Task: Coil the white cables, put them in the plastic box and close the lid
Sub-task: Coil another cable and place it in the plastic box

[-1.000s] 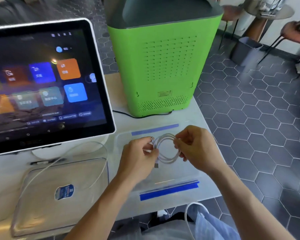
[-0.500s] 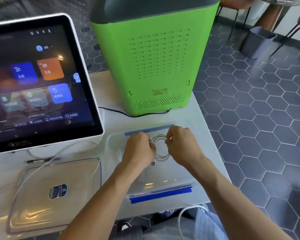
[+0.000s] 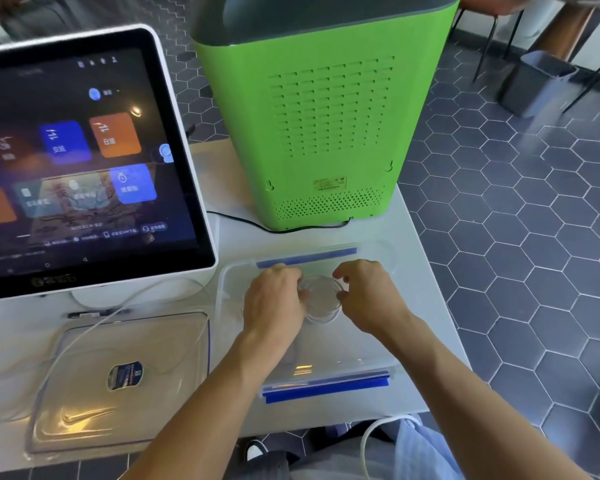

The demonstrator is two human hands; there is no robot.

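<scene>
A small coil of white cable (image 3: 322,299) sits low inside the clear plastic box (image 3: 392,362), which has blue clips front and back. My left hand (image 3: 274,299) grips the coil's left side and my right hand (image 3: 367,292) pinches its right side, both inside the box. The clear lid (image 3: 84,410) with a blue sticker lies flat to the left of the box. A second white cable (image 3: 94,327) trails uncoiled across the lid and table.
A touchscreen terminal (image 3: 84,161) stands at the back left. A tall green machine (image 3: 319,116) stands behind the box, with a black cord (image 3: 257,225) at its base. The table's right edge drops to a hexagon-tiled floor (image 3: 516,271).
Both hands have lowered the coiled cable from above the box down into it. The camera has tilted a little.
</scene>
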